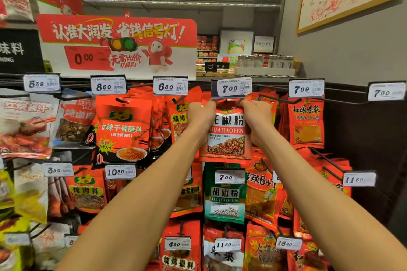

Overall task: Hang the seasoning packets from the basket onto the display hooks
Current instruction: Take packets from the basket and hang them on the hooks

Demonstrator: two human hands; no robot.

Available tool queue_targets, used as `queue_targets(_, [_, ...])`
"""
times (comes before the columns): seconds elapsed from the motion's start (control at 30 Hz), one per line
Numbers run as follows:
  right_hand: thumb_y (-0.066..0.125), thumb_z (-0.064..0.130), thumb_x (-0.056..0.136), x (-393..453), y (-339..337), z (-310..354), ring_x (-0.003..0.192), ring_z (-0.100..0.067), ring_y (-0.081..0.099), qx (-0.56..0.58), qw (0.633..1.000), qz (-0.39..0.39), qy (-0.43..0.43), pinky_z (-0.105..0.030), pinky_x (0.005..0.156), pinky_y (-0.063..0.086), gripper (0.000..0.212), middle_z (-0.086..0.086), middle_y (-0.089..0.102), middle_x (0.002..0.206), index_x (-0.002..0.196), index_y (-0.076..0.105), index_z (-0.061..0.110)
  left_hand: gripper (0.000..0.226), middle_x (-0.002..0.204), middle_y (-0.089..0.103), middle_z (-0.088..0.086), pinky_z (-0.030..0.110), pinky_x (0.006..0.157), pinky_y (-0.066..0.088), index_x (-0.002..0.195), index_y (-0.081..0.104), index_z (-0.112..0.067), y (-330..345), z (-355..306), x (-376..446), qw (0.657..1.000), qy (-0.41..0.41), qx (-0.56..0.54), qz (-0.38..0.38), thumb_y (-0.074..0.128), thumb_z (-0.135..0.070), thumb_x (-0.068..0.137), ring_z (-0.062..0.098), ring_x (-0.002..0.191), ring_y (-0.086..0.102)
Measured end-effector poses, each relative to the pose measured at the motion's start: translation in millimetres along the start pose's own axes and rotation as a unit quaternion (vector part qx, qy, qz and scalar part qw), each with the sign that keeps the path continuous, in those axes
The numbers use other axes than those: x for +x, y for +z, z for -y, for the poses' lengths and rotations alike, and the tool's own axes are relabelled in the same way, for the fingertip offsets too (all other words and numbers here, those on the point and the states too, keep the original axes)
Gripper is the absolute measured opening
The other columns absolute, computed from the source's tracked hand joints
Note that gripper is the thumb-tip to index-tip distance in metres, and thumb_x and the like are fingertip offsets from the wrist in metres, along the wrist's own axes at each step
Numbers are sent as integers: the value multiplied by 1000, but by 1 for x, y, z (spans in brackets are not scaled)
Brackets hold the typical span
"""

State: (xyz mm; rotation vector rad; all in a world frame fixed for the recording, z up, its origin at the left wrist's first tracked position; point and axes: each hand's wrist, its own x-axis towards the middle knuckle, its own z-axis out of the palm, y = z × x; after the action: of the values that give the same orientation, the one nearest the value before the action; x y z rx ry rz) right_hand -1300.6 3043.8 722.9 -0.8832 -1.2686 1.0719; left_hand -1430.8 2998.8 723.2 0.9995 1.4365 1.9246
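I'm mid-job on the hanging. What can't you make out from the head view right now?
- Hook under the 7.00 price tag: hidden by the tag, so whether the packet is threaded on it is unclear.
- Packet's hang hole: covered by the left hand and right hand.
- Basket: not in view.
- Barcode print on the tags: too small to read.
- Packets at the left edge: blurred and cut off.

Packet (pixel 226 132) between left hand (pixel 201 114) and right hand (pixel 256 116), just below the 7.00 tag (pixel 233 88); green packet (pixel 224 198) beneath; sign (pixel 119 44) upper left; jars (pixel 264 61) far right.
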Motion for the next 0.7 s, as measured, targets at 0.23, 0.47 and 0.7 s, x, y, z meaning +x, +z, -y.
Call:
queue_targets(0.23, [69, 39, 94, 8, -6, -28, 71, -16, 76, -76, 994, 78, 19, -29, 57, 56, 20, 3, 78, 78, 89, 71, 20, 41, 91, 75, 8, 33, 63, 56, 105, 65, -8, -2, 14, 21, 997, -39, 58, 13, 72, -46, 90, 27, 80, 73])
queue_targets(0.47, [73, 26, 87, 35, 13, -27, 77, -26, 75, -78, 996, 42, -5, -39, 70, 60, 13, 2, 77, 76, 76, 72, 20, 40, 111, 66, 3, 36, 88, 53, 118, 62, -15, -29, 27, 25, 979, 12, 202, -10, 62, -48, 94, 26, 103, 63])
queue_targets(0.7, [73, 23, 75, 51, 19, -31, 71, -23, 74, -75, 996, 56, -3, -53, 83, 60, 12, 3, 76, 71, 63, 75, 24, 6, 84, 68, 2, 53, 91, 57, 90, 63, -22, -52, 44, 16, 991, 52, 123, 27, 67, -18, 87, 26, 82, 68])
